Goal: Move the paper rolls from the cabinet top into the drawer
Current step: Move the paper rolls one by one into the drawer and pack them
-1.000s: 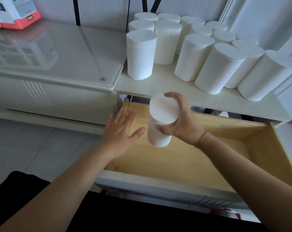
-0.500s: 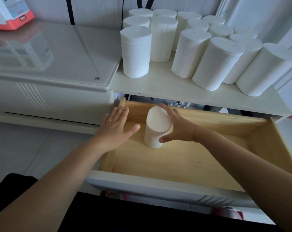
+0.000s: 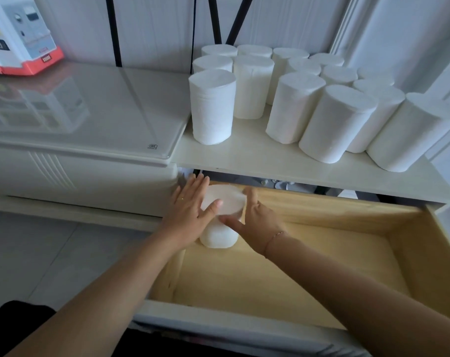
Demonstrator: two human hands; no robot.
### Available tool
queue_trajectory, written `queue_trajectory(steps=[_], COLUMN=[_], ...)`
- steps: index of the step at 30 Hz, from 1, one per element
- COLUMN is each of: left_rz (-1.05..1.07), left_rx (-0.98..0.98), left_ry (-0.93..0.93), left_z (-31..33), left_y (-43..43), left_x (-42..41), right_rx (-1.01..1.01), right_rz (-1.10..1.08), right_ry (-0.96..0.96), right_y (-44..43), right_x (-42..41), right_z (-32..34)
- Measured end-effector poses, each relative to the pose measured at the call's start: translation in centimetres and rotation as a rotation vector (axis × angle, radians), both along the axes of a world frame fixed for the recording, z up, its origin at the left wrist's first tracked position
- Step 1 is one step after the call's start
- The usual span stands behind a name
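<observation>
The roll [image 3: 218,237] stands upright in the drawer [image 3: 309,266], long axis vertical, tucked into the far left corner; whether it touches the walls there I cannot tell from here. It sits right between the hands, so neither has any reach to make for it. The left hand [image 3: 190,215] lies flat against its left side, fingers straight and together, pointing away, thumb resting across the flat top; it presses rather than grasps. The right hand [image 3: 257,222] wraps the right side, thumb stretched across the near face, fingers up round the far side; a loose clasp, I'd say, more steadying than carrying, since the roll's base looks to be down on the drawer floor.

The other rolls [image 3: 337,124] stand upright on the cabinet top [image 3: 270,163], above and beyond the hands, packed close together. The front left roll [image 3: 212,106] is at the pack's near left corner, almost straight above the left hand and so nearer that one; the bulk lies off to the right, nearer the right hand. To my eye this roll is placed and only wants letting go; the next move would be up and forward, and a hand rising from below the top's front edge would have to clear that edge first.
</observation>
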State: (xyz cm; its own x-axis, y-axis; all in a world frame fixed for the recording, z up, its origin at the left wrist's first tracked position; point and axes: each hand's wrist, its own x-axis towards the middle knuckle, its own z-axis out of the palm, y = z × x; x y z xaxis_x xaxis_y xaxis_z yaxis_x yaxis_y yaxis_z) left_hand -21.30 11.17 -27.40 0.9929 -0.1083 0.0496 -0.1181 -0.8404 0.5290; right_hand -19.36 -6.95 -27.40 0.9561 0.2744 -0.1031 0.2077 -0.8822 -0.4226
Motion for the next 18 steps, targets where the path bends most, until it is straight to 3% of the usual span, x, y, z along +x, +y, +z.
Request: queue_trajectory(steps=[6, 18], left_rz=[-0.015, -0.003], left_rx=[0.035, 0.066], left_ry=[0.016, 0.002], left_z=[-0.2, -0.4], left_y=[-0.1, -0.1], left_x=[0.0, 0.0], right_rx=[0.1, 0.158], right_rz=[0.219, 0.124], right_ry=[0.045, -0.075], right_y=[-0.8, 1.7], right_x=[0.5, 1.6], right_z=[1.4, -0.4])
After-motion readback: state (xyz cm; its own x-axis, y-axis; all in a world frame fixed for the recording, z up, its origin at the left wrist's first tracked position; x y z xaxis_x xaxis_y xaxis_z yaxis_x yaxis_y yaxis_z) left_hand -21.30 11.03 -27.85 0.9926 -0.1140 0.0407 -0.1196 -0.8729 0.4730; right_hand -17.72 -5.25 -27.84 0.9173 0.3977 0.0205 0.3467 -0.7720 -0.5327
